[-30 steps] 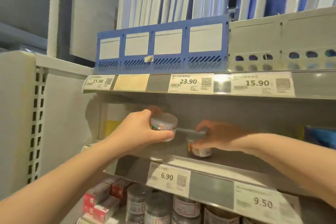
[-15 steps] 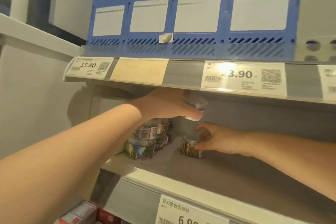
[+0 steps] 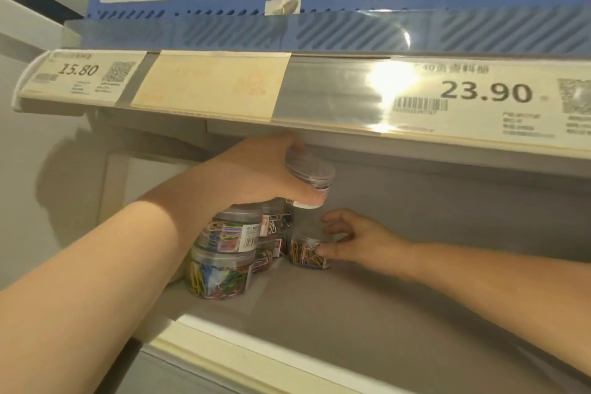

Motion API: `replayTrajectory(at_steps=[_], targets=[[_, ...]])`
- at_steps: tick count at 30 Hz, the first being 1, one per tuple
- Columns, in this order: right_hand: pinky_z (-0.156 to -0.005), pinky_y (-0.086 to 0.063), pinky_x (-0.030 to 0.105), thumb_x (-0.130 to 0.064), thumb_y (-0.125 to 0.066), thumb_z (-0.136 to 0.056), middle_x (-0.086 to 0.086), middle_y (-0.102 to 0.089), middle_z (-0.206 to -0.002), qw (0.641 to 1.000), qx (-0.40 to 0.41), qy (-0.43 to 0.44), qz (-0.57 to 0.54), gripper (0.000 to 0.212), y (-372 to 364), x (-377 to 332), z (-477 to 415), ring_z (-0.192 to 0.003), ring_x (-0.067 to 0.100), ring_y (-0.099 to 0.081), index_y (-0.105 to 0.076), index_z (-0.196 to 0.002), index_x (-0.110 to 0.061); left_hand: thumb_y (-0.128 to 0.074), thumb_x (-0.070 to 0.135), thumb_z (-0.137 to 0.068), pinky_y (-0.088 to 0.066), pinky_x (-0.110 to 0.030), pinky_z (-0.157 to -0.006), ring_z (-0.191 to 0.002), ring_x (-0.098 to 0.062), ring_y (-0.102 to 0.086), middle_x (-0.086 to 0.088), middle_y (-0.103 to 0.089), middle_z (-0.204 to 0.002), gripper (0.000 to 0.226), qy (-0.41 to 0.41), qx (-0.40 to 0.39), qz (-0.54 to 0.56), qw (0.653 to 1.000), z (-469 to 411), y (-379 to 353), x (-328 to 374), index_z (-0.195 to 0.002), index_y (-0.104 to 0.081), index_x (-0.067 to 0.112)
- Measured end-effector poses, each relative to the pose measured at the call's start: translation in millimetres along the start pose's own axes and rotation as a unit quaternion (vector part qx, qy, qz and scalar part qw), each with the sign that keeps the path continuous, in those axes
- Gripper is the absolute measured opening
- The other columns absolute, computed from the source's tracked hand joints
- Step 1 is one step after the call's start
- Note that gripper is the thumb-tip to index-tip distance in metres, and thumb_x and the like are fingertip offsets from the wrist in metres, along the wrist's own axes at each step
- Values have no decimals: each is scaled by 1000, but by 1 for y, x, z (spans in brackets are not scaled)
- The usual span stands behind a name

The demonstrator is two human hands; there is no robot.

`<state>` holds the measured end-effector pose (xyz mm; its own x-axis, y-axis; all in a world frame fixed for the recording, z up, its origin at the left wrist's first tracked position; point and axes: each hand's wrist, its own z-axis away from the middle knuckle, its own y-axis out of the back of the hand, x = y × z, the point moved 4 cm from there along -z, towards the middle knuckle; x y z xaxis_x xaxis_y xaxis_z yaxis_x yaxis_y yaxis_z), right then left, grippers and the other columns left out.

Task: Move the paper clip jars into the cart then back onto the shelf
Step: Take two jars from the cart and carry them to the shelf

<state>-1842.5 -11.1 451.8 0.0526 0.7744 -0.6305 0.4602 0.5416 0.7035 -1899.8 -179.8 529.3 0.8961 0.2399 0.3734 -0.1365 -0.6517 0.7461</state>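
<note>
Left grip point(image 3: 256, 173) holds the upper jar point(image 3: 310, 176), tilted, above the stack point(image 3: 224, 253) on the shelf point(image 3: 383, 313). Right grip point(image 3: 358, 240) pinches the small jar point(image 3: 307, 249) beside the stack. Level it first, then set it down square.

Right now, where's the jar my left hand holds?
Head view, centre: the lifted jar, in the left hand, is above the lower jar the right hand touches.

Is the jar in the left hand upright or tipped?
Tipped. The left hand grips the jar with its flat lid angled toward the camera, above the stacked jars.
</note>
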Motion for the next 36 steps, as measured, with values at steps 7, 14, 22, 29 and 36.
replayTrajectory(at_steps=[7,14,22,29,36], targets=[[-80,-45,16,-13,-75,-76,-10,-51,-97,999,24,20,-39,45,-3,9,2,-77,2,-56,-48,-110,-25,-80,47,-59,-44,-29,-90,-103,-10,-55,12,-57,-117,74,13,-6,2,1000,3,0,-1,-125,-48,33],[-86,-50,31,-6,-78,-71,-1,-59,-106,998,28,27,-54,52,-7,15,4,-80,12,-60,-49,-111,-22,-80,38,-65,-38,-23,-87,-108,-8,-49,11,-52,-122,76,0,-36,-20,999,7,-6,3,-131,-43,29],[-90,-45,25,-18,-79,-73,-6,-60,-98,999,32,3,2,63,-9,15,5,-95,13,-58,-47,-127,-14,-80,38,-64,-41,-25,-89,-108,-10,-52,10,-54,-121,74,8,-45,-6,999,8,-7,-1,-128,-44,29],[-83,-34,14,-26,-78,-74,-11,-56,-101,999,25,-5,45,64,-6,10,10,-103,6,-53,-47,-130,-17,-81,38,-63,-39,-24,-84,-107,-11,-52,10,-55,-118,72,6,-28,7,1000,6,-5,-3,-126,-47,29],[-95,-34,15,-52,-84,-49,-8,-57,-119,992,69,99,19,90,11,-9,18,-120,7,-46,-42,-127,-36,-81,36,-64,-46,-26,-86,-99,-6,-56,14,-58,-111,68,-10,-72,13,997,7,-9,-1,-122,-48,30]])
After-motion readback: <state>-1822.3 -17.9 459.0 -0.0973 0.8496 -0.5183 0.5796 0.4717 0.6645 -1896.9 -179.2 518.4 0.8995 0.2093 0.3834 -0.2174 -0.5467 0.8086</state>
